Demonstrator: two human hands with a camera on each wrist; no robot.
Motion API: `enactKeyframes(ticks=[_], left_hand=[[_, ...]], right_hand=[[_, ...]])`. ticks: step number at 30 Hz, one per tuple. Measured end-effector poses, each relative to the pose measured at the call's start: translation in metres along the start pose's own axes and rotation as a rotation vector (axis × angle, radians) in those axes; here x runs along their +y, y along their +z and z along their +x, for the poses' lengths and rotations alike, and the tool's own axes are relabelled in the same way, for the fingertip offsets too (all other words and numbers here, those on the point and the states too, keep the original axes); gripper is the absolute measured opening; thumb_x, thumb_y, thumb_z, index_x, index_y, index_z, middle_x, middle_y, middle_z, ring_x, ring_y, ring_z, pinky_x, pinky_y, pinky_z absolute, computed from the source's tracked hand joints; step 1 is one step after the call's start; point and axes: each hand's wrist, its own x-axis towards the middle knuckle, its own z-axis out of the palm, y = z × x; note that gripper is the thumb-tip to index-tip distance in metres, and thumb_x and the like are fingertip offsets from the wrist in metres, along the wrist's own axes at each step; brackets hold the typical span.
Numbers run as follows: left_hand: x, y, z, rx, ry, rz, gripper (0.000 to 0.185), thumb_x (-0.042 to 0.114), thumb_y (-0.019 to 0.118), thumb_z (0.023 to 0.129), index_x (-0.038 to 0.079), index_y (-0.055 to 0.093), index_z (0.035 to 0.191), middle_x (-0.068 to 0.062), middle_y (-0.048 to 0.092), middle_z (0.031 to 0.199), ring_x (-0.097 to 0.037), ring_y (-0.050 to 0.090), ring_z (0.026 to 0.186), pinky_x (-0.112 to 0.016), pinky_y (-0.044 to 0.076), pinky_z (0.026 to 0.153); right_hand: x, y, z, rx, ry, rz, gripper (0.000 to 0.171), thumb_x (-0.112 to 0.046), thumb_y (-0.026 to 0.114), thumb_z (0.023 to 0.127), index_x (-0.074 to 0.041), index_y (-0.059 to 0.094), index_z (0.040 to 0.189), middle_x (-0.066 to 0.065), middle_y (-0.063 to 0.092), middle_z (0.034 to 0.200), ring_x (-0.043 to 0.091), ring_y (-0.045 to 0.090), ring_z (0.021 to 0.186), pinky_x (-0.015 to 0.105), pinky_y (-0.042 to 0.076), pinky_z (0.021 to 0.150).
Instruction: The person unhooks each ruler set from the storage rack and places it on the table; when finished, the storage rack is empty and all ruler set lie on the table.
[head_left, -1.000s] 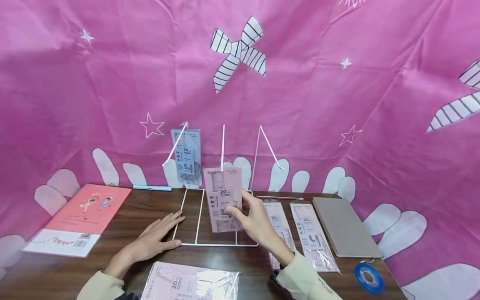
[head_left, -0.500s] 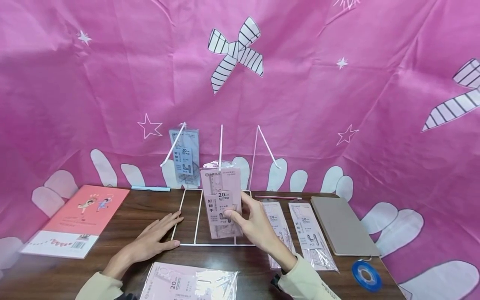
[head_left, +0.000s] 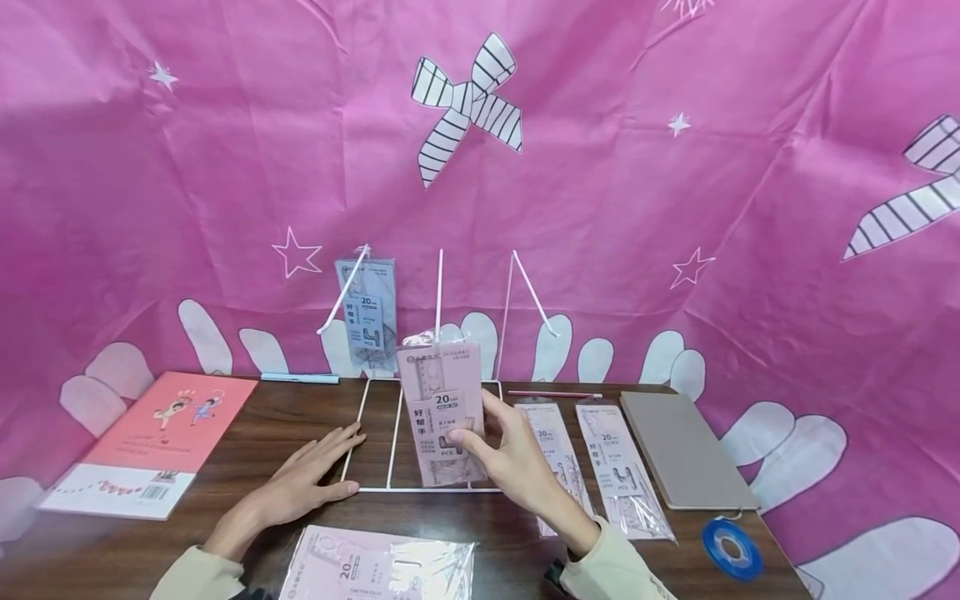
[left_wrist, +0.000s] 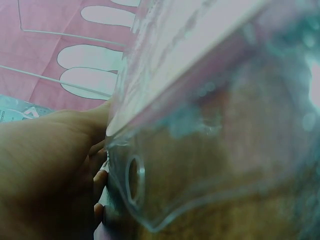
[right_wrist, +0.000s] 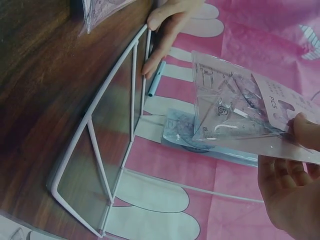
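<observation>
My right hand [head_left: 517, 462] pinches the pink ruler set pack [head_left: 442, 408] upright over the white wire rack [head_left: 390, 487]; over the last second it has barely shifted. My left hand [head_left: 315, 479] lies flat, still steadying the rack's front-left corner.

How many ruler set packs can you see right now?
5. A pink pack in the right hand; a blue pack hanging on the white wire rack; two pink packs flat right of the rack; one near the front edge. Others may be hidden.
</observation>
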Motion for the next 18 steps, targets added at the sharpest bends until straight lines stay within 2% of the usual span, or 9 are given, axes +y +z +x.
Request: enactKeyframes(ticks=[2, 4, 5, 7, 9, 11, 12, 14, 18], left_hand=[[0.002, -0.001, 0.0, -0.004, 0.002, -0.009, 0.067, 0.034, 0.073, 0.097, 0.005, 0.051, 0.153, -0.023, 0.041, 0.163, -0.055, 0.034, 0.146, -0.076, 0.023, 0.111], [-0.002, 0.0, -0.001, -0.002, 0.013, 0.006, 0.067, 0.035, 0.072, 0.098, 0.007, 0.05, 0.154, -0.021, 0.04, 0.164, -0.051, 0.034, 0.148, -0.063, 0.016, 0.123], [-0.004, 0.001, -0.001, 0.008, 0.023, 0.014, 0.066, 0.035, 0.072, 0.098, 0.007, 0.051, 0.154, -0.02, 0.041, 0.163, -0.05, 0.035, 0.148, -0.061, 0.017, 0.123], [-0.008, 0.003, -0.002, 0.017, 0.028, 0.024, 0.066, 0.037, 0.071, 0.099, 0.009, 0.05, 0.155, -0.018, 0.041, 0.164, -0.047, 0.036, 0.149, -0.042, 0.009, 0.127], [-0.011, 0.005, -0.002, 0.029, 0.037, 0.026, 0.066, 0.038, 0.071, 0.099, 0.011, 0.05, 0.155, -0.017, 0.041, 0.164, -0.046, 0.036, 0.149, -0.038, 0.009, 0.126], [-0.012, 0.006, -0.003, 0.047, 0.04, 0.019, 0.066, 0.037, 0.072, 0.098, 0.011, 0.051, 0.155, -0.017, 0.042, 0.163, -0.047, 0.037, 0.148, -0.047, 0.014, 0.124], [-0.012, 0.006, -0.003, 0.05, 0.038, 0.021, 0.066, 0.037, 0.072, 0.098, 0.011, 0.051, 0.155, -0.016, 0.042, 0.164, -0.046, 0.037, 0.148, -0.042, 0.014, 0.125], [-0.011, 0.006, -0.002, 0.066, 0.052, 0.017, 0.066, 0.035, 0.074, 0.096, 0.009, 0.053, 0.153, -0.018, 0.044, 0.162, -0.048, 0.039, 0.147, -0.056, 0.021, 0.119], [-0.007, 0.006, -0.001, 0.051, 0.042, 0.027, 0.066, 0.035, 0.073, 0.097, 0.008, 0.052, 0.153, -0.018, 0.044, 0.162, -0.049, 0.039, 0.146, -0.056, 0.021, 0.121]], right_hand=[[-0.001, -0.001, -0.002, -0.003, -0.009, -0.002, 0.042, -0.014, 0.075, 0.097, -0.015, 0.063, 0.137, 0.011, 0.078, 0.117, 0.022, 0.078, 0.095, 0.037, 0.064, 0.077], [-0.003, -0.001, -0.003, -0.004, -0.014, -0.003, 0.041, -0.014, 0.075, 0.097, -0.014, 0.063, 0.137, 0.011, 0.078, 0.117, 0.022, 0.078, 0.094, 0.038, 0.064, 0.076], [-0.004, -0.001, -0.003, -0.004, -0.015, -0.003, 0.041, -0.014, 0.075, 0.097, -0.014, 0.064, 0.136, 0.011, 0.078, 0.116, 0.022, 0.078, 0.094, 0.038, 0.064, 0.076], [-0.006, -0.001, -0.004, -0.004, -0.012, 0.003, 0.041, -0.014, 0.075, 0.097, -0.014, 0.064, 0.136, 0.011, 0.078, 0.117, 0.022, 0.078, 0.094, 0.038, 0.064, 0.076], [-0.008, -0.001, -0.004, -0.008, -0.006, 0.012, 0.042, -0.013, 0.075, 0.097, -0.014, 0.063, 0.137, 0.011, 0.077, 0.117, 0.022, 0.078, 0.094, 0.038, 0.064, 0.076], [-0.009, -0.001, -0.003, -0.012, -0.008, 0.017, 0.043, -0.013, 0.075, 0.097, -0.014, 0.063, 0.138, 0.012, 0.077, 0.118, 0.022, 0.078, 0.094, 0.038, 0.064, 0.076], [-0.01, -0.002, -0.003, -0.013, -0.01, 0.017, 0.043, -0.013, 0.075, 0.097, -0.015, 0.063, 0.138, 0.012, 0.077, 0.118, 0.022, 0.078, 0.095, 0.038, 0.064, 0.076], [-0.011, -0.002, -0.001, -0.014, -0.019, 0.009, 0.043, -0.013, 0.075, 0.097, -0.014, 0.062, 0.139, 0.011, 0.077, 0.118, 0.022, 0.078, 0.094, 0.038, 0.064, 0.076], [-0.012, -0.003, 0.0, -0.007, -0.011, -0.004, 0.043, -0.015, 0.075, 0.097, -0.015, 0.063, 0.138, 0.01, 0.078, 0.117, 0.02, 0.078, 0.094, 0.037, 0.064, 0.077]])
